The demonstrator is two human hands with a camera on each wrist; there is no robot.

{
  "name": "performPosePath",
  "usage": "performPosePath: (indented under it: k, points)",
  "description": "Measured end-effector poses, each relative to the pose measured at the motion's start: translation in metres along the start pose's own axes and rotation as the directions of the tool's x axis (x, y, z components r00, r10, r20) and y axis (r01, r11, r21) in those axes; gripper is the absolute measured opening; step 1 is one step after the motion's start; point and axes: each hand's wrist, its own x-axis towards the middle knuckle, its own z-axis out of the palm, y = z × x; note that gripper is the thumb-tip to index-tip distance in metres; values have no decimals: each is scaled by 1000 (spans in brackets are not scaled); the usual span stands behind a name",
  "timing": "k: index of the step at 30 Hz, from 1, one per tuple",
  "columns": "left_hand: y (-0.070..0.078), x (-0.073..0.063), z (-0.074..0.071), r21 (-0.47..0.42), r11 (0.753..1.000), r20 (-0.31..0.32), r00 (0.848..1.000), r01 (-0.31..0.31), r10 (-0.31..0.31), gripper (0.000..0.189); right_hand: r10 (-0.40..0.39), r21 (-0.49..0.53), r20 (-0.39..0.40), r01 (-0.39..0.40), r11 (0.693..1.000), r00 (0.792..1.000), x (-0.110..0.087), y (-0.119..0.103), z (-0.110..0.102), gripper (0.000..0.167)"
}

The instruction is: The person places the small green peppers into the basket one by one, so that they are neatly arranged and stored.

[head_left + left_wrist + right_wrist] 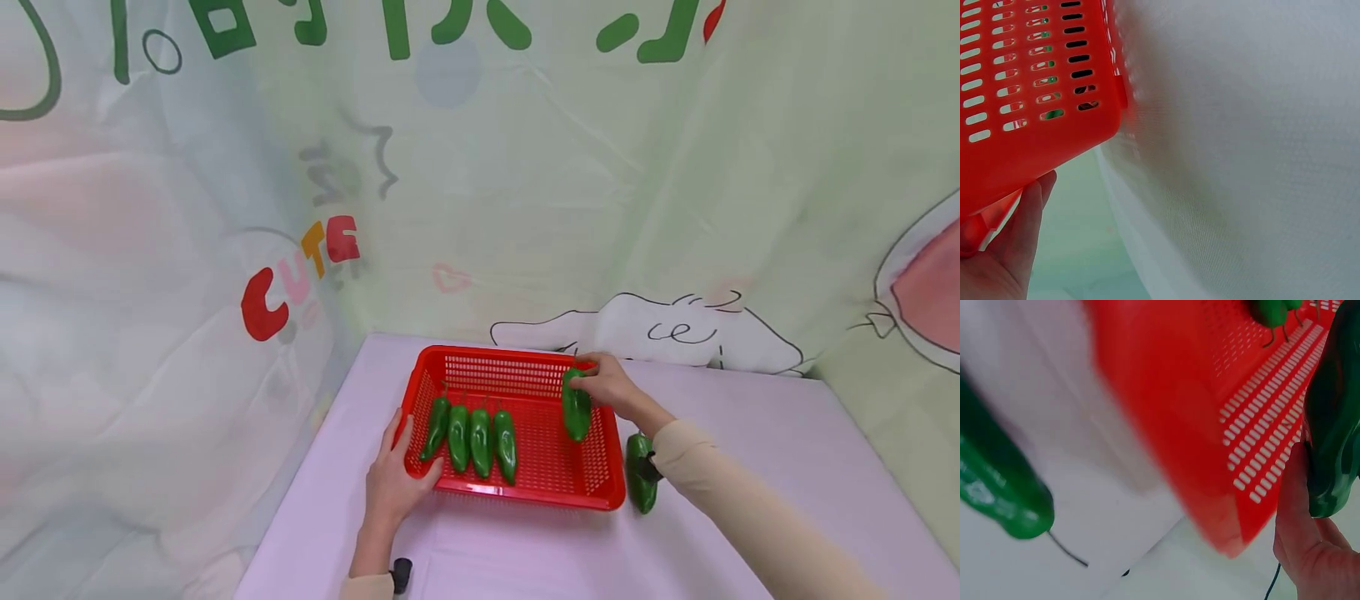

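Observation:
A red plastic basket [525, 497] with slotted walls sits on the table. My left hand [393, 482] grips its near left corner, thumb over the front rim and fingers along the left side; in the left wrist view, fingers [1032, 209] lie against the red wall. Several green peppers [481, 442] stand in a row in the basket's left half, stems pointing away. Over the right end of the basket, my right hand [609, 385] pinches another green pepper [576, 408] near its stem end, the tip pointing toward me. That pepper [1334, 412] fills the right edge of the right wrist view.
One more green pepper [642, 483] lies on the table just outside the basket's right wall, partly covered by the right wrist's camera. Pale cloth [487, 192] with printed drawings hangs behind and at both sides of the lilac tabletop [735, 417].

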Motion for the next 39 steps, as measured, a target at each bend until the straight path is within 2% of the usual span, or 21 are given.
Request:
performPosePath:
  k: [8, 18, 23, 39]
  points:
    - [-2, 1, 2, 2, 1000, -8, 1000, 1, -1, 82, -22, 51, 32, 20, 999, 999, 8, -6, 30, 56]
    - [-4, 1, 4, 1, 1000, -19, 1000, -13, 13, 80, -14, 19, 67, 13, 1000, 998, 16, -4, 60, 55]
    - [-5, 2, 4, 3, 1000, -27, 999, -20, 20, 81, -27, 8, 77, 27, 1000, 997, 19, 0, 70, 54]
    - [-6, 3, 3, 20, 1000, -21, 1000, -20, 21, 81, 34, -37, 72, -32, 999, 997, 34, 20, 98, 56]
